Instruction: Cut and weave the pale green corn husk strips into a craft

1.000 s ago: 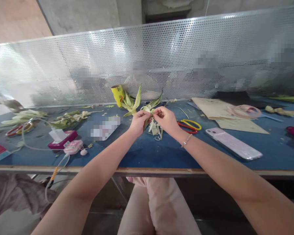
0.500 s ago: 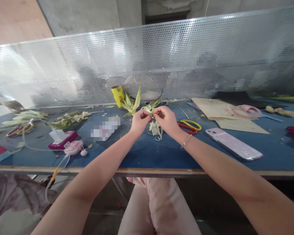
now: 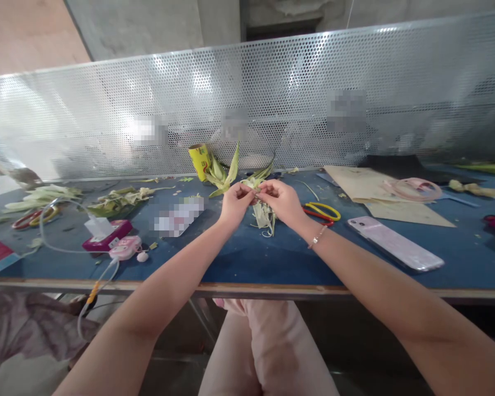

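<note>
Head camera view: a person's two bare hands meet above a blue tabletop, near the middle of the picture. Between and just below them hangs a small bundle of pale husk strips, whitish green, thin and ragged, some ends loose and one curling near the table surface. Thumb and fingers of the left hand and the right hand are pinched together on the top of the bundle; the exact spot held is too small to make out.

Behind the hands, green husk leaves point upward beside a yellow cylinder, close to the perforated metal panel that bounds the table's far side. Red and yellow scissor handles lie just beside the right hand, with a pink phone farther right. A pixelated flat object lies to the left. Blue surface stretches from below the bundle to the table's front edge, above the person's lap.
</note>
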Demonstrator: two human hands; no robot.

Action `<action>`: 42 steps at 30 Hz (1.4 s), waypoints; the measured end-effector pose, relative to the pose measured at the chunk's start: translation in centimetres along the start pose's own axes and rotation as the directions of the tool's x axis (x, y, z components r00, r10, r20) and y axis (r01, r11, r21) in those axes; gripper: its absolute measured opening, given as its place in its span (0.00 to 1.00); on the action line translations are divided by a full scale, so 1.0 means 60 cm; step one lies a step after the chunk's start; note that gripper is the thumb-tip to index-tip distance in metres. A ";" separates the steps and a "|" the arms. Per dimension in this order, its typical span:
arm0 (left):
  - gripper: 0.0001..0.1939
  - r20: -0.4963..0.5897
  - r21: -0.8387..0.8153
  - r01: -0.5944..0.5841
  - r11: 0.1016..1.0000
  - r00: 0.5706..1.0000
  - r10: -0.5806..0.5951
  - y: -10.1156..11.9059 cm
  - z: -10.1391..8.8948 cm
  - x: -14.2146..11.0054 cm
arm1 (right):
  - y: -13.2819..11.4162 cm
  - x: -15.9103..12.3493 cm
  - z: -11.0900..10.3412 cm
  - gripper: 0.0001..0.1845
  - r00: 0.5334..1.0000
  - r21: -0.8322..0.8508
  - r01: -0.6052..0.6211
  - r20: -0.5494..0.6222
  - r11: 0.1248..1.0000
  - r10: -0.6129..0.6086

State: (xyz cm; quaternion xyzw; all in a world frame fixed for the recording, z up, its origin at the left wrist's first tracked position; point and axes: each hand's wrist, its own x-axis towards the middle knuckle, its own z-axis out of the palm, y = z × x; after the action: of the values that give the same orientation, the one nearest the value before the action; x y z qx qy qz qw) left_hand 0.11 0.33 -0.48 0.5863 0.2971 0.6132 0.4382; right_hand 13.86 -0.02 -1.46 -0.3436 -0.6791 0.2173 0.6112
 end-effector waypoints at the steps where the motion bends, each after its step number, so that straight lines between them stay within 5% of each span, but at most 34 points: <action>1: 0.08 0.000 0.004 -0.003 1.000 1.000 0.003 0.000 0.000 0.000 | 0.001 0.001 0.000 0.10 1.000 0.021 -0.017 0.010 1.000 0.017; 7: 0.09 -0.032 0.055 -0.018 0.998 0.999 0.020 0.009 0.003 -0.006 | 0.011 0.005 0.000 0.14 0.993 0.134 -0.100 0.080 0.986 0.090; 14: 0.08 0.000 0.081 -0.037 0.996 0.999 0.037 0.016 0.001 -0.008 | 0.003 0.003 0.001 0.11 0.997 0.067 -0.073 0.044 0.995 0.070; 23: 0.10 0.029 0.010 -0.014 1.000 0.999 0.013 0.007 0.000 -0.005 | -0.013 -0.005 -0.003 0.04 0.996 -0.166 0.075 -0.031 0.983 -0.081; 42: 0.05 -0.001 0.018 0.015 1.000 1.000 -0.015 0.014 0.004 -0.010 | -0.003 -0.004 -0.003 0.06 0.969 -0.339 0.239 0.015 0.910 -0.249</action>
State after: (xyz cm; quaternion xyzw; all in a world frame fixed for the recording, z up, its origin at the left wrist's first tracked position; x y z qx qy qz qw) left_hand 0.15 -0.63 0.03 0.5880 0.3071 0.6074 0.4371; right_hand 14.00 -0.35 -1.48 -0.3591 -0.7350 0.0146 0.5749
